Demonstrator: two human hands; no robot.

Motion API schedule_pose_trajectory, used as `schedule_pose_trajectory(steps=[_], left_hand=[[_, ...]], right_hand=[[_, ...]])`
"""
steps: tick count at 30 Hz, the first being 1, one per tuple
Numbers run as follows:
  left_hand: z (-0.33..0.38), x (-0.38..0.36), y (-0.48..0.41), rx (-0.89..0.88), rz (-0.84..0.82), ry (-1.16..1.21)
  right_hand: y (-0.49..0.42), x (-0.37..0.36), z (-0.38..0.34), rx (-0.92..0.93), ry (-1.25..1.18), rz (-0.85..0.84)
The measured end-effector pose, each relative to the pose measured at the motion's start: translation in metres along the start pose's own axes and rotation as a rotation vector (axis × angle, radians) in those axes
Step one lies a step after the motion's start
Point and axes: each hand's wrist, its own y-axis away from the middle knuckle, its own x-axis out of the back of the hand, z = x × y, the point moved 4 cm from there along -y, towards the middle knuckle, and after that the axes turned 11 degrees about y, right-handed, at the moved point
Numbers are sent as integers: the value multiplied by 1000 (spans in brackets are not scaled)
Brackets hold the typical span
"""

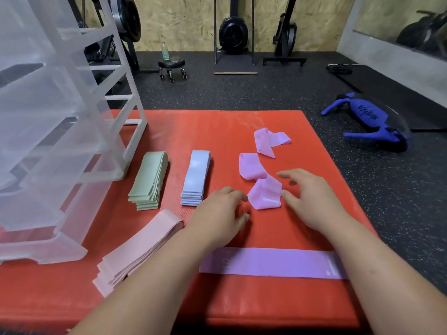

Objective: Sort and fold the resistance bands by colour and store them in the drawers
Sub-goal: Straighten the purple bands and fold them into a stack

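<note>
On the red mat [217, 131] lie a green band stack [150, 180], a blue band stack [196, 177] and a pale pink stack [142, 245]. A crumpled purple band [262, 187] lies between my hands. Another crumpled purple band [269, 141] sits farther back. A flat purple band [271, 262] stretches across under my forearms. My left hand [222, 211] hovers just left of the crumpled band, fingers loosely bent, holding nothing. My right hand [312, 199] is spread just right of it, thumb tip near its edge.
A translucent plastic drawer unit [55, 131] stands on the mat's left side. A blue object [372, 122] lies on the dark floor to the right. A rolling stool [171, 66] with a bottle and gym machines stand at the back wall.
</note>
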Motion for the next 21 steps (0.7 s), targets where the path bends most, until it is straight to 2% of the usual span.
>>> schedule_pose_trajectory(steps=[6,12,17,21], left_hand=[[-4,-2,-2,8,-10,-27],[-8,-2,-7,-5,-24,-26],[-6,4,-9,-11,13,48],[1,16,-9,-52,150,194]], right_hand=[[-10,-27,-4,-19,134,-143],[-12,-31,-3,-66,181,-33],[-15,3,-6,-39,-15,98],[-8,47,-20,-33,-343,214]])
